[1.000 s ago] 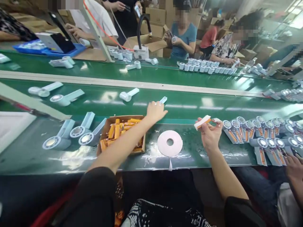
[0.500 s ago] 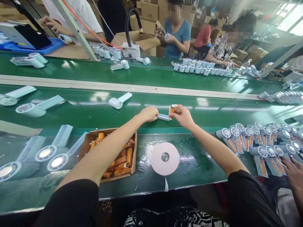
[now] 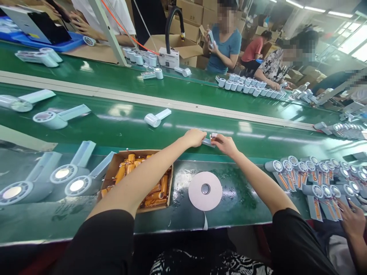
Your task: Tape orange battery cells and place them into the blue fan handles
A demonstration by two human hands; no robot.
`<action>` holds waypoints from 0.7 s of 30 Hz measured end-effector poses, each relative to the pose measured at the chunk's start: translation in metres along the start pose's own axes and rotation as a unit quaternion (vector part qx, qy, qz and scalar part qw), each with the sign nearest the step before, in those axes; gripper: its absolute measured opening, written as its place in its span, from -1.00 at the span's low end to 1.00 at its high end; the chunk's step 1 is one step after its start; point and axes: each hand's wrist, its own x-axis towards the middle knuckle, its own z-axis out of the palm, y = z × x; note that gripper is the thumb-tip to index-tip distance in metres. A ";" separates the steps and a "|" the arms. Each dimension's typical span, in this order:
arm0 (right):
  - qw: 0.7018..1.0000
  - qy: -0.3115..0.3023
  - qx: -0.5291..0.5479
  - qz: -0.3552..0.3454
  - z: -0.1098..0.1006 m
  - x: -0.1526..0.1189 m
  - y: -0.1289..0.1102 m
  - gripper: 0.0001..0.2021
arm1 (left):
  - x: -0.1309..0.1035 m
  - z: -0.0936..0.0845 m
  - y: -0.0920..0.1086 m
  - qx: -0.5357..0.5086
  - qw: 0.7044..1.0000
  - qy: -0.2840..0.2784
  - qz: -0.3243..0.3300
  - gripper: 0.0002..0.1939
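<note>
My left hand (image 3: 195, 137) is closed round a pale grey-blue fan housing, whose open handle channel (image 3: 208, 142) sticks out to the right; the hand covers the housing's round head. At the end of that channel, the fingers of my right hand (image 3: 226, 144) are closed on an orange battery, now mostly hidden, with a small whitish bit showing at the fingertips. Nearer to me, partly under my left forearm, a cardboard box (image 3: 169, 191) holds several orange batteries (image 3: 153, 195) with wires. Beside it, a white roll of tape (image 3: 197, 194) lies flat, its loose end hanging toward the table edge.
Fan housings (image 3: 77, 185) lie at the left, and others (image 3: 155, 119) on the green conveyor belt (image 3: 114, 133). Rows of fans with batteries in their handles (image 3: 317, 191) fill the right side, near another person's hand (image 3: 351, 217). Co-workers sit across the belt.
My right hand has lowered the battery from upright into the handle channel, so its orange side no longer shows. The whole view has shifted slightly.
</note>
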 end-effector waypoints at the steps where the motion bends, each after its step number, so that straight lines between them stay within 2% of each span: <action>1: 1.000 -0.006 -0.010 -0.002 -0.002 -0.002 0.001 -0.81 | 0.001 0.000 0.001 -0.001 1.000 0.001 0.003 -0.71; 5: 0.999 -0.016 -0.048 0.005 -0.005 -0.007 0.006 -0.79 | 0.005 0.004 0.007 0.000 1.000 -0.010 0.022 -0.68; 8: 0.998 -0.019 -0.064 0.015 -0.006 -0.010 0.011 -0.78 | 0.007 0.008 0.015 0.006 0.999 -0.015 0.028 -0.77; 12: 0.996 -0.016 -0.083 0.023 -0.007 -0.013 0.014 -0.73 | 0.013 0.008 0.024 -0.005 1.000 -0.001 0.000 -0.78; 15: 0.994 -0.022 -0.106 0.028 -0.009 -0.015 0.015 -0.75 | 0.021 0.002 0.023 -0.031 0.999 0.001 -0.016 -0.80; 21: 0.985 -0.072 -0.156 0.021 -0.013 -0.012 0.012 -0.83 | 0.032 -0.001 0.019 -0.073 0.996 0.030 -0.048 -0.70</action>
